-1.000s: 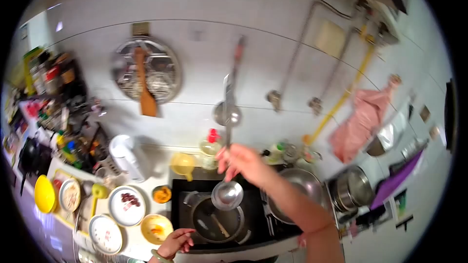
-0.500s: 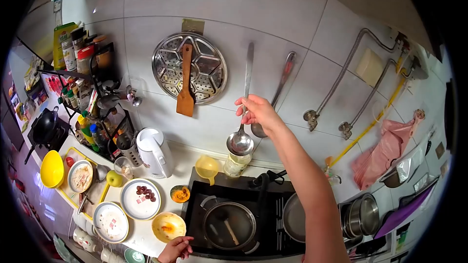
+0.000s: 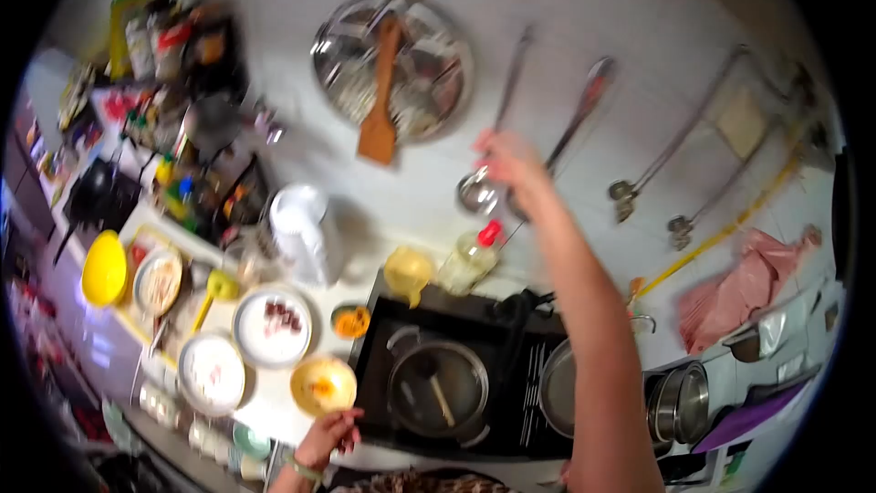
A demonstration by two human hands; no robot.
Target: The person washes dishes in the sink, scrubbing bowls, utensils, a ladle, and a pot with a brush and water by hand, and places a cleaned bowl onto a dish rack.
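Note:
My right hand [image 3: 513, 162], smeared by motion, is closed round the handle of a metal ladle [image 3: 478, 193] held upright close to the tiled wall. Just right of it hangs another long-handled utensil [image 3: 584, 102], its lower end partly hidden by my hand and arm. Below the ladle's bowl stands a clear bottle with a red cap [image 3: 469, 260]. My left hand [image 3: 330, 439] hovers at the counter's front edge, fingers loosely bent and apart, holding nothing. Nearest to it is a yellow bowl [image 3: 323, 386] with orange residue.
A pot [image 3: 438, 390] with a wooden-handled tool inside sits on the black stove [image 3: 374, 434]. To the left are a white kettle [image 3: 306, 236], plates, a yellow strainer [image 3: 408, 274] and a spice rack. A wooden spatula [image 3: 381, 100] hangs before a round steamer plate [image 3: 333, 32].
The view has shifted downward. The ladle in my right hand has risen slightly, uncovering the bottle's red cap. My left hand stays near the yellow bowl.

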